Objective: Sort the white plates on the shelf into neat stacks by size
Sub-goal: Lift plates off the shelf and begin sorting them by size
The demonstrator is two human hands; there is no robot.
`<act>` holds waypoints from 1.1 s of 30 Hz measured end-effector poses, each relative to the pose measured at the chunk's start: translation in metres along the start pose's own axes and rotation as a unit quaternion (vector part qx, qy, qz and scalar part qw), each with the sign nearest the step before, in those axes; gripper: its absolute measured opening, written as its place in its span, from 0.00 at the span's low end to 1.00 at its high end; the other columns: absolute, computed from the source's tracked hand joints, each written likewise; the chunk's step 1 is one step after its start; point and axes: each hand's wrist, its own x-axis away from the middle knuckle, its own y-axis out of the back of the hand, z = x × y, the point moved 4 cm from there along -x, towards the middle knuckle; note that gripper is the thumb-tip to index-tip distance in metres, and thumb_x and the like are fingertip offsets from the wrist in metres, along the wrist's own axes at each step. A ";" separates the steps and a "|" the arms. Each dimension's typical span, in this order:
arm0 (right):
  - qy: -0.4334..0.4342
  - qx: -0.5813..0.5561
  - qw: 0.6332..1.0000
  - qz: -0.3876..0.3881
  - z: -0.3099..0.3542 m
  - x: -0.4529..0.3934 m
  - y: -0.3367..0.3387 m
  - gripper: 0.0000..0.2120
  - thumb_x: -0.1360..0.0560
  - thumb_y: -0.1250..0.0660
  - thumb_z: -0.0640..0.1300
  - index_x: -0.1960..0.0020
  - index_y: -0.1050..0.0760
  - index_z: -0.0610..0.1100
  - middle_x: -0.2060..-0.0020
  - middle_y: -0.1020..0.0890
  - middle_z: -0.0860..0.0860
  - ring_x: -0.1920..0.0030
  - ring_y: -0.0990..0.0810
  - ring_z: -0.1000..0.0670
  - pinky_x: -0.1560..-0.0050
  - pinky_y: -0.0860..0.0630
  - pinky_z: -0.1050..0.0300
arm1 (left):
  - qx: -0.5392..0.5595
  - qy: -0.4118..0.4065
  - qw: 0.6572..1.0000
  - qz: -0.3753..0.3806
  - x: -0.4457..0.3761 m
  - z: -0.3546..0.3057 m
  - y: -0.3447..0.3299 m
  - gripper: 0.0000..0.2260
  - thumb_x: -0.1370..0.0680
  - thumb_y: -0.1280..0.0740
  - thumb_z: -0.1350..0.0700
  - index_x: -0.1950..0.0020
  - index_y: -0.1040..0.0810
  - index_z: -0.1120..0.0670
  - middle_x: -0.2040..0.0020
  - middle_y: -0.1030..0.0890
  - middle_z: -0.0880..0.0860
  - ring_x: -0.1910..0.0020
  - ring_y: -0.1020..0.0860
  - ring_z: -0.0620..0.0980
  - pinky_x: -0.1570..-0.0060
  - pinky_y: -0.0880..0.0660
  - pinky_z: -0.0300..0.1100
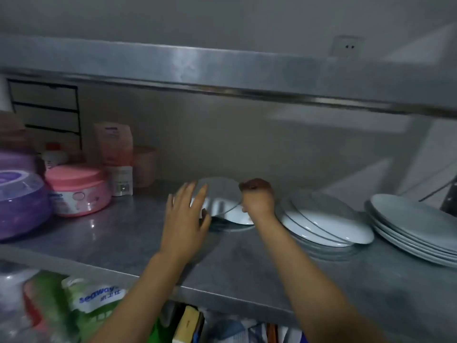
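On brushed steel, round glossy plates

Bare steel shelf lies open in front of the small white plates, where both my forearms reach in. Left of those plates, beyond a clear strip, the pink round tub and the purple lidded tub block the way. Just right of them a slumped stack of mid-sized white plates crowds my right wrist, with a larger white plate stack farther right. The upper steel shelf caps headroom above.
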 end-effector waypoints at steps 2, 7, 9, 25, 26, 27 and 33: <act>-0.011 0.018 1.000 0.018 -0.001 -0.008 -0.003 0.14 0.31 0.35 0.55 0.63 0.26 0.43 0.65 0.18 0.41 0.72 0.17 0.43 0.72 0.20 0.53 | -0.019 -0.006 0.999 -0.030 -0.004 0.001 0.003 0.23 0.26 0.41 0.56 0.30 0.30 0.57 0.30 0.30 0.59 0.29 0.35 0.60 0.33 0.38 0.64; -0.104 -0.043 0.992 0.057 -0.008 -0.015 -0.010 0.27 0.38 0.26 0.60 0.54 0.24 0.37 0.67 0.18 0.42 0.81 0.23 0.46 0.77 0.24 0.56 | -0.070 0.029 0.997 0.018 -0.003 0.010 -0.007 0.27 0.28 0.32 0.59 0.29 0.32 0.56 0.28 0.33 0.61 0.28 0.38 0.62 0.33 0.41 0.67; -0.113 -0.030 0.990 0.073 -0.006 -0.016 -0.013 0.29 0.42 0.25 0.62 0.55 0.25 0.40 0.69 0.20 0.44 0.80 0.25 0.47 0.76 0.26 0.58 | -0.079 0.047 0.995 0.036 -0.003 0.013 -0.010 0.29 0.28 0.30 0.59 0.28 0.32 0.55 0.27 0.34 0.61 0.27 0.39 0.62 0.33 0.41 0.67; -0.173 -0.090 0.970 0.147 0.011 -0.021 -0.035 0.22 0.39 0.19 0.47 0.56 0.28 0.38 0.75 0.31 0.48 0.79 0.35 0.52 0.79 0.39 0.62 | -0.015 0.083 0.996 0.009 0.001 0.010 0.006 0.29 0.29 0.32 0.66 0.29 0.33 0.59 0.27 0.34 0.60 0.27 0.38 0.61 0.32 0.40 0.65; -0.183 -0.123 0.965 0.144 0.011 -0.019 -0.036 0.18 0.36 0.20 0.43 0.60 0.29 0.39 0.77 0.34 0.48 0.82 0.38 0.52 0.80 0.41 0.64 | -0.009 0.081 0.997 0.002 0.002 0.009 0.008 0.29 0.30 0.32 0.67 0.29 0.32 0.59 0.27 0.33 0.60 0.28 0.38 0.61 0.32 0.39 0.65; -0.190 -0.151 0.960 0.143 0.011 -0.017 -0.037 0.16 0.34 0.22 0.40 0.62 0.30 0.39 0.78 0.35 0.48 0.83 0.39 0.53 0.79 0.42 0.65 | -0.001 0.083 0.997 -0.003 0.002 0.008 0.011 0.29 0.30 0.32 0.68 0.29 0.32 0.60 0.28 0.33 0.60 0.28 0.37 0.62 0.33 0.38 0.65; -0.181 -0.322 0.909 0.193 0.041 0.005 -0.037 0.06 0.25 0.33 0.33 0.59 0.28 0.38 0.83 0.27 0.48 0.86 0.31 0.53 0.84 0.34 0.66 | 0.066 0.083 0.993 -0.050 0.004 0.003 0.031 0.27 0.28 0.36 0.69 0.30 0.31 0.57 0.29 0.31 0.58 0.30 0.35 0.60 0.34 0.36 0.63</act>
